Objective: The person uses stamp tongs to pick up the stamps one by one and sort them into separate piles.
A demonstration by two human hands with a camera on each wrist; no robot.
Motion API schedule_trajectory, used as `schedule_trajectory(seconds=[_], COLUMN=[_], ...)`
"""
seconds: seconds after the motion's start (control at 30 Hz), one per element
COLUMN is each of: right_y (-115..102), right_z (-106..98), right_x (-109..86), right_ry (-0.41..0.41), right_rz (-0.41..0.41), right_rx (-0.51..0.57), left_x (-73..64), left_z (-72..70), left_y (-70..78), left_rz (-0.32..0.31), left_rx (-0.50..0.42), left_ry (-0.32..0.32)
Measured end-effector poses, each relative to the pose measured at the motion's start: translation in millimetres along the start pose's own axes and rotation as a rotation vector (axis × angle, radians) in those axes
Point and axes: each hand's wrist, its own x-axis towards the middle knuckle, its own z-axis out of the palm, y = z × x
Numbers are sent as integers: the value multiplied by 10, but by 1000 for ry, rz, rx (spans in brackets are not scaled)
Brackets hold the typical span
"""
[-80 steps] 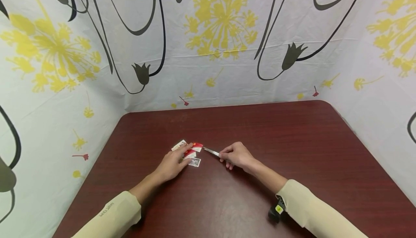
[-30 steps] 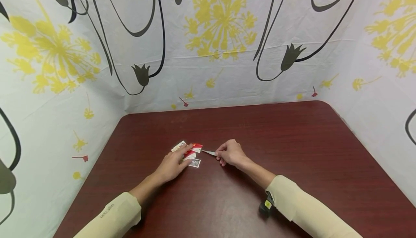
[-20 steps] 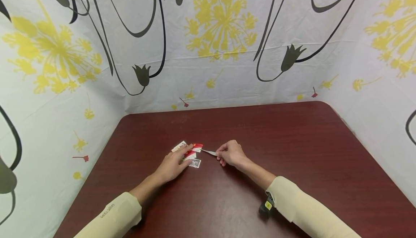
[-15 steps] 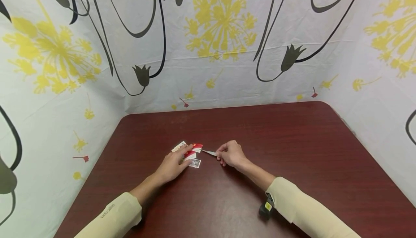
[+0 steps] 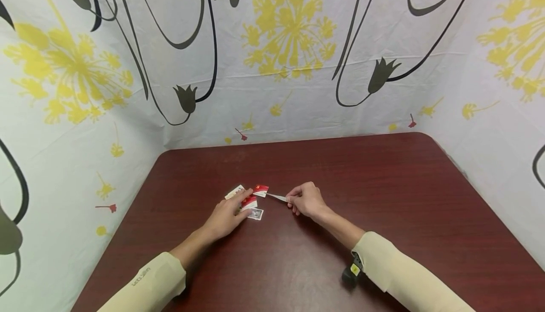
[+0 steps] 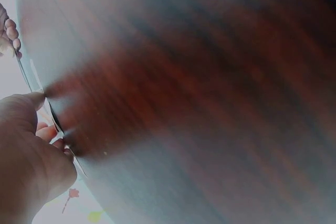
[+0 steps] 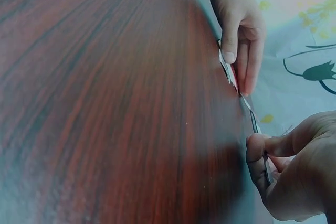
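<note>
Several small stamps lie on the dark red table around my left hand (image 5: 225,215), whose outstretched fingers rest on them. A pale stamp (image 5: 234,191) shows beyond the fingers, a red-and-white stamp (image 5: 249,202) between finger and thumb, and a grey stamp (image 5: 255,214) by the thumb. My right hand (image 5: 307,200) pinches slim metal tweezers (image 5: 277,197) between thumb and fingers. Their tips point left and meet the edge of another red-and-white stamp (image 5: 260,190) just past the left fingertips. In the right wrist view, the tweezers (image 7: 255,122) slant low along the table.
The wood-grain table (image 5: 362,170) has rounded far corners. White cloth (image 5: 298,108) with yellow and grey flower prints hangs behind it and along both sides. A black wrist camera (image 5: 351,274) hangs under the right cuff.
The red-and-white stamp at the tweezer tips has shifted slightly right and away from the left fingers. My right hand has moved with it; my left hand has stayed put.
</note>
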Motion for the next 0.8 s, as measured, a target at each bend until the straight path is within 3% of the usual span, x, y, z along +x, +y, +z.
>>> schedule_trajectory(seconds=[0.17,0.4,0.47,0.57,0.6,0.67,0.77,0.8], right_y=[21,51,45,44,43,38,32,30], right_z=[-3,35,42,51,50,49,45,46], right_x=[8,22,22,21,21,21,24,25], right_ry=[3,6,10,18,22,30,42,45], right_rz=[-12,-25,-26,-27,-23,-20,-13,-11], right_rx=[-8,-14,-18,-28,-32,-38,-36,-35], left_x=[-1,1,-2,6,9,16,16,13], left_z=[54,2,41,14,39,-26,-31,9], left_y=[-76,25,-25,40,-3,87,85,15], left_rz=[-4,4,11,-15,-20,-47,-33,-10], left_rx=[-4,-13,-5,13,18,3,2,1], left_ry=[2,9,27,8,2,-27,-25,-12])
